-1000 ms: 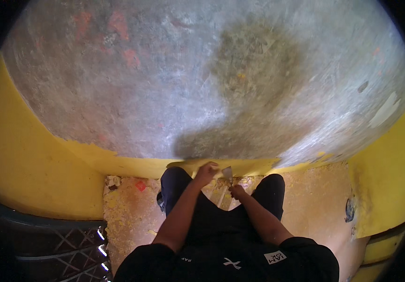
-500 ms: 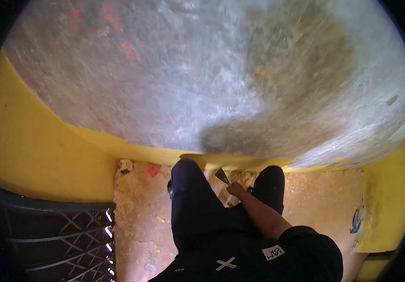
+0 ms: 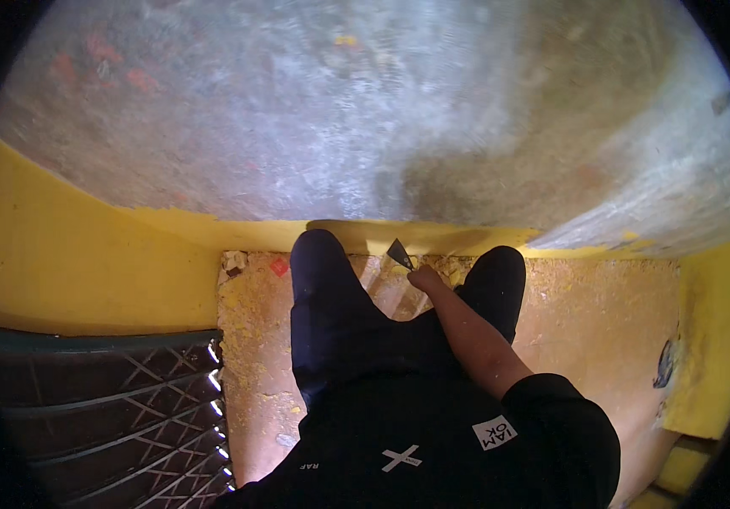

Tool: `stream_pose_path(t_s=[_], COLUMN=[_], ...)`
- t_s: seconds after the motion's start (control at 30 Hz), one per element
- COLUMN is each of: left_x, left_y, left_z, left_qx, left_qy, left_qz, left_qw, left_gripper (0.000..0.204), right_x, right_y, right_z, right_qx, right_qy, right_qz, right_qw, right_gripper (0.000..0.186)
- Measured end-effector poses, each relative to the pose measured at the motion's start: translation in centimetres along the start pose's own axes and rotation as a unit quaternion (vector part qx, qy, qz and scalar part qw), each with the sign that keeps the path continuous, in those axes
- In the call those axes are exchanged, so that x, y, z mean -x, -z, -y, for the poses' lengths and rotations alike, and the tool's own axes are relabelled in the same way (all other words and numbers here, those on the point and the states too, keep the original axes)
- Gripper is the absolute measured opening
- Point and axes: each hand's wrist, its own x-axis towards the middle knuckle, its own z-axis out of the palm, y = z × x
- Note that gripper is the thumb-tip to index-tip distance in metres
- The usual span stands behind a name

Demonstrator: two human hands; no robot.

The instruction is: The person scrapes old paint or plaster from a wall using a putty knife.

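Observation:
In my right hand [image 3: 423,277] is a scraper [image 3: 399,254] with a dark, flared blade; the fingers are closed round its handle. Its blade points up and left, between my knees and close to the foot of the wall [image 3: 280,127]. That wall is grey and patchy, with a strip of yellow paint [image 3: 433,234] along its bottom. I cannot tell whether the blade touches the strip. My left hand is out of sight.
Yellow paint flakes [image 3: 250,310] litter the floor [image 3: 585,331], with a red scrap [image 3: 278,267] near the left corner. A dark metal lattice [image 3: 119,399] stands at left. Yellow side walls [image 3: 85,246] flank me. A crumpled dark item [image 3: 663,365] lies at right.
The view has tilted, so the wall's foot, my knees and the floor sit higher in the picture. My right hand keeps the scraper between my knees, with more of the forearm showing.

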Motion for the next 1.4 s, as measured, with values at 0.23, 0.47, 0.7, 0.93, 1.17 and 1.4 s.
stream_pose_path(t_s=[0.23, 0.47, 0.7, 0.93, 1.17, 1.4], left_x=[1.1, -2.6, -18.3, -31.7, -34.7, -38.4], left_y=[1.1, 2.3, 28.3, 31.2, 22.7, 20.3], left_z=[2.2, 8.3, 4.7, -7.6, -13.4, -13.3], left_qx=[-0.103, 0.651, 0.808, 0.559, 0.622, 0.420], left_qy=[-0.066, 0.095, -0.026, -0.046, 0.014, -0.121], left_qz=[-0.070, -0.091, -0.268, -0.001, 0.160, -0.016], left_qw=[0.990, 0.747, 0.524, 0.828, 0.767, 0.899], left_gripper=[0.043, 0.037, 0.030, 0.041, 0.056, 0.034], right_x=[2.7, 5.5, 13.9, 14.4, 16.5, 8.1], right_y=[2.3, 5.2, 7.0, 8.9, 5.7, -1.7], right_z=[-0.6, -0.8, 7.3, 8.8, 8.2, 5.8], right_qx=[-0.175, -0.448, -0.291, -0.212, -0.247, -0.298], right_qy=[-0.033, -0.115, -0.003, 0.069, 0.084, 0.019], right_qz=[0.076, 0.148, 0.008, -0.174, -0.133, -0.124], right_qw=[0.981, 0.874, 0.957, 0.959, 0.956, 0.946], right_gripper=[0.032, 0.027, 0.060, 0.049, 0.051, 0.058])
